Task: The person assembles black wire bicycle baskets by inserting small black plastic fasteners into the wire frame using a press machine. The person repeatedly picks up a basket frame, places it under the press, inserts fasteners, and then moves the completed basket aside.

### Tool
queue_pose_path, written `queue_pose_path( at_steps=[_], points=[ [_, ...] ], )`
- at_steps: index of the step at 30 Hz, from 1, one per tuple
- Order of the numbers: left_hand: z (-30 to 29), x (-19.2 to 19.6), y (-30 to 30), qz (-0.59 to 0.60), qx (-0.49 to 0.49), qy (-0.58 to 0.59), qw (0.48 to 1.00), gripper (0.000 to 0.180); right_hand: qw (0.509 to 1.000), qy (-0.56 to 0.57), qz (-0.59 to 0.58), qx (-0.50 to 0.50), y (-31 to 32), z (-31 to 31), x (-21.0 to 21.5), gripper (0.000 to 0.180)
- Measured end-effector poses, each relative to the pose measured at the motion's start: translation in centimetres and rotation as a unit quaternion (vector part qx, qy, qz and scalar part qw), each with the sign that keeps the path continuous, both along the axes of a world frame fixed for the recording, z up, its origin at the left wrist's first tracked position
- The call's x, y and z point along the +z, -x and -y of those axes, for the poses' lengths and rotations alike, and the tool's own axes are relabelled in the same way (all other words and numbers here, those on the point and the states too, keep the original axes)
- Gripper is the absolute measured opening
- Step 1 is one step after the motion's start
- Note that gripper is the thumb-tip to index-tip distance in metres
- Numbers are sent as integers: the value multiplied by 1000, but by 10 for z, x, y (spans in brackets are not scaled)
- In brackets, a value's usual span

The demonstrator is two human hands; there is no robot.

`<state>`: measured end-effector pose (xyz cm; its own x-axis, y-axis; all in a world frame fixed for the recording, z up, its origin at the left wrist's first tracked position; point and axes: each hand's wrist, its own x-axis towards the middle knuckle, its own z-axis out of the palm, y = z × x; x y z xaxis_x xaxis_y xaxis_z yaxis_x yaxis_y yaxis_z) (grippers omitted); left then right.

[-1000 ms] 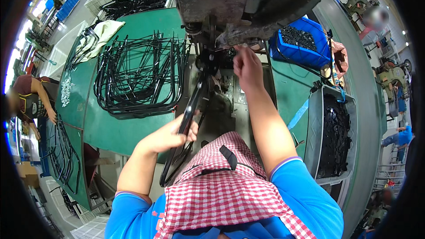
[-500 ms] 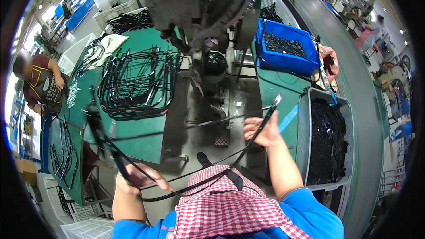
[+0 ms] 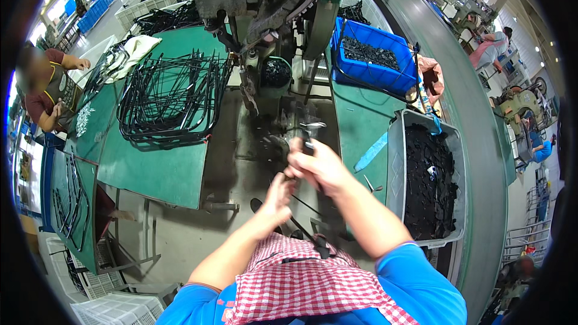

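Far left, a co-worker (image 3: 45,87) stands by our green table (image 3: 153,174); black frames (image 3: 171,129) are stacked on it. Centre, our left hand (image 3: 277,200) curls close beside the right; can't tell if it grips. Our right hand (image 3: 319,165) is clenched on a blurred dark rod (image 3: 307,144), between tables. Right: blue bin (image 3: 376,73) far, grey tub (image 3: 395,174) near.

You can read no lettering or numbers here; the small red marks (image 3: 228,314) on your blue short-sleeved fabric shirt (image 3: 421,283), near left, are too small to decipher
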<state>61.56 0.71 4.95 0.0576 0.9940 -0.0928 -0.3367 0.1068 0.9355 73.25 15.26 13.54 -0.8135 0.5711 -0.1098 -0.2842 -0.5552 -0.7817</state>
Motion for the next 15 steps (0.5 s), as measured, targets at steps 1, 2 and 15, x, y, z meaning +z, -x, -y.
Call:
queue_pose_path(
  at_steps=[1, 2, 15],
  points=[
    [-3, 0, 0, -7, -62, -25, 998, 125, 997, 2, 60, -45, 32, -3, -7, 17],
    [-15, 21, 10, -78, -30, -22, 996, 130, 997, 12, 63, -52, 57, -10, -16, 15],
    [-58, 77, 176, -225, -35, 16, 974, 71, 993, 25, 43, -112, 214, -30, -18, 28]
  ],
)
